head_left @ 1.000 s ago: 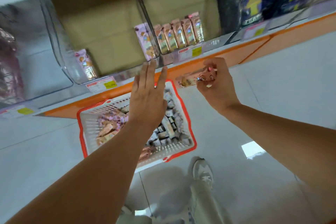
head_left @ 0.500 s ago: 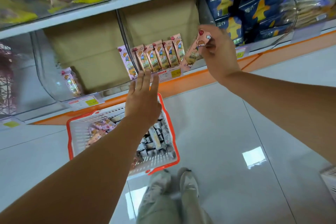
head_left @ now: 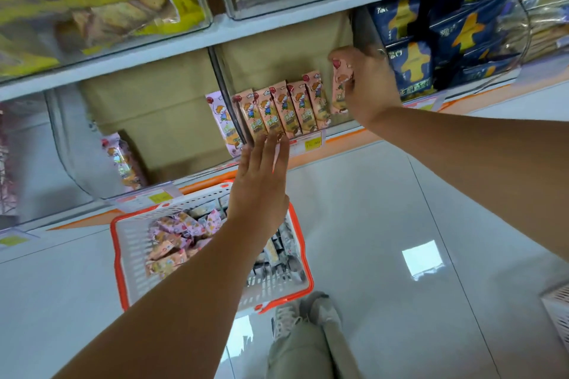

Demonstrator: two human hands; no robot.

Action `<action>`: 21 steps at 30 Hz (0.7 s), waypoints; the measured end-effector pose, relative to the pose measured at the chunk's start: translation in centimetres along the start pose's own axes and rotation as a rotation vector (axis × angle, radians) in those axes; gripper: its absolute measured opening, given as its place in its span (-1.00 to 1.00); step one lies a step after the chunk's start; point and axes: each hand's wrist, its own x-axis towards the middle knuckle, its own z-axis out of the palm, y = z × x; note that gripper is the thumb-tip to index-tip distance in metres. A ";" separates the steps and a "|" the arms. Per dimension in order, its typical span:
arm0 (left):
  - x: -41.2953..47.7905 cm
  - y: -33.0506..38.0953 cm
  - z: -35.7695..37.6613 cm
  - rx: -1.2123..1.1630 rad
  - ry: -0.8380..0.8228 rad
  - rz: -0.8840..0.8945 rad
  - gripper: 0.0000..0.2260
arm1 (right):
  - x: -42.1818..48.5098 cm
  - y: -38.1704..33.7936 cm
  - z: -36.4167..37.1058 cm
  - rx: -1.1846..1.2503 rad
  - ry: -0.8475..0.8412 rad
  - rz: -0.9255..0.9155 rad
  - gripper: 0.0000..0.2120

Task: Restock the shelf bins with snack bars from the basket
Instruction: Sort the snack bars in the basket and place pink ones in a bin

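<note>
Right hand [head_left: 366, 86]: grips a pink snack bar [head_left: 338, 86] upright at 1 o'clock in the view, just beside the right end of the row [head_left: 283, 108].
Left hand [head_left: 261, 181]: open, fingers straight, tips at the bin's front edge.
Bin [head_left: 223, 71]: five bars stand side by side; the held one is not yet released.
Basket [head_left: 123, 255]: on the floor at 7 o'clock, holding many bars.
Neighbour bin [head_left: 77, 148]: at 9 o'clock, nearly bare.
Progress: early, by my judgement; most of the restocking is left.
</note>
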 end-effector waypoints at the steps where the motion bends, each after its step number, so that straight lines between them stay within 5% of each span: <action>1: 0.0 0.0 0.1 -0.011 0.007 0.006 -0.20 | 0.1 -0.1 0.1 -0.037 -0.033 0.011 -0.41; 10: 0.0 0.2 0.6 -0.045 0.059 -0.001 -0.14 | 0.9 1.0 2.7 -0.178 -0.197 0.035 -0.46; 21: 0.2 2.5 1.4 -0.044 0.045 -0.197 -0.20 | 2.0 0.8 2.8 -0.235 -0.501 0.002 -0.19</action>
